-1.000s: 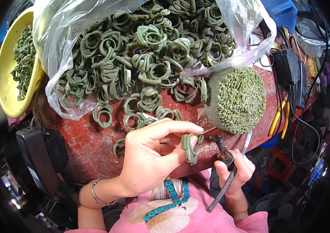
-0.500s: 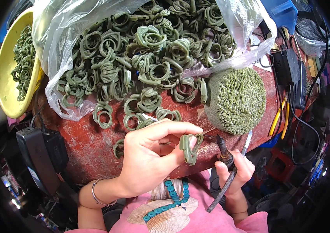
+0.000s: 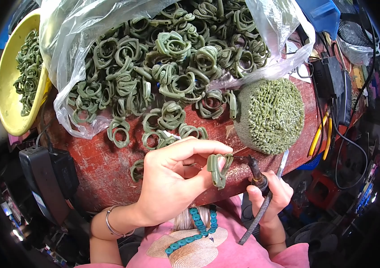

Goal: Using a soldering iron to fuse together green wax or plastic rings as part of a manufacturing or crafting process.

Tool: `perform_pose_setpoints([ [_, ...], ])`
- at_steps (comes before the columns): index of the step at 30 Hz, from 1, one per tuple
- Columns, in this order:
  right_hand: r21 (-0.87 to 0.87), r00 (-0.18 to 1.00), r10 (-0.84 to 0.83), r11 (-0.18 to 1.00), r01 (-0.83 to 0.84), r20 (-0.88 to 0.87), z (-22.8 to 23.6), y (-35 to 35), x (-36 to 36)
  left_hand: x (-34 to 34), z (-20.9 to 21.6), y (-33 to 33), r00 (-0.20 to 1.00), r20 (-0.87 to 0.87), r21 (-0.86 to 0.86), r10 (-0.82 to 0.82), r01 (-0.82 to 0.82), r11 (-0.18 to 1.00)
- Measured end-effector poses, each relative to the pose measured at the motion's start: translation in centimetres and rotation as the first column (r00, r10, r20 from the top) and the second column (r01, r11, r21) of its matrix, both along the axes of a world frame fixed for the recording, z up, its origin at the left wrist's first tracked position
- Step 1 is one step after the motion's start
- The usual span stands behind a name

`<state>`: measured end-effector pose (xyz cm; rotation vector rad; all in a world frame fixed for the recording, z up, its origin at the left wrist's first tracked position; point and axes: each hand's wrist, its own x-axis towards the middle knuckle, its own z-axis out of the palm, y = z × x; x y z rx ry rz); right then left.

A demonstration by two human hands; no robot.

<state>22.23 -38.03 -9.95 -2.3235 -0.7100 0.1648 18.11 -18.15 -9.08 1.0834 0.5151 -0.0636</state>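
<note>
Between the thumb and fingers of my left hand [image 3: 163,181], a green wax ring [image 3: 217,173] is pinched upright above the table's front edge. My right hand [image 3: 274,198] grips a dark soldering-iron-like wax pen [image 3: 256,172], whose thin tip points left and reaches the ring's right side; whether it touches I cannot tell. Across the same hand slants a slim knife [image 3: 261,210] with a dark wrapped handle and a pale blade pointing up. Several loose green rings [image 3: 153,139] lie just beyond my left hand.
A clear plastic bag [image 3: 71,96] spills a heap of green rings [image 3: 172,47] over the red table [image 3: 96,178]. Right of it sits a round, rough green block [image 3: 270,116]. A yellow bowl [image 3: 4,98] of small green pieces, yellow-handled pliers [image 3: 318,136], cables and black adapters [image 3: 42,178] surround it.
The wax pen's tip has shifted slightly left, closer to the ring. My left hand and the ring stay almost still.
</note>
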Motion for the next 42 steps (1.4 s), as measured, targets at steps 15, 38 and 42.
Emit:
perform_pose_setpoints([
  [15,0.107,0.981,0.127,0.984,-0.143,0.146,1.1,3.4,1.1,-0.9,0.6,1.2,0.994,0.068,0.085,0.08,-0.086,0.993],
  [38,0.056,0.93,0.306,0.945,-0.323,0.205,-1.1,2.3,-1.5,-6.9,-1.6,-0.9,0.932,0.252,0.376,0.26,-0.342,0.861],
  [42,0.054,0.925,0.331,0.937,-0.346,0.187,-0.6,2.2,-1.4,-7.4,-2.1,-1.4,0.918,0.309,0.461,0.248,-0.373,0.805],
])
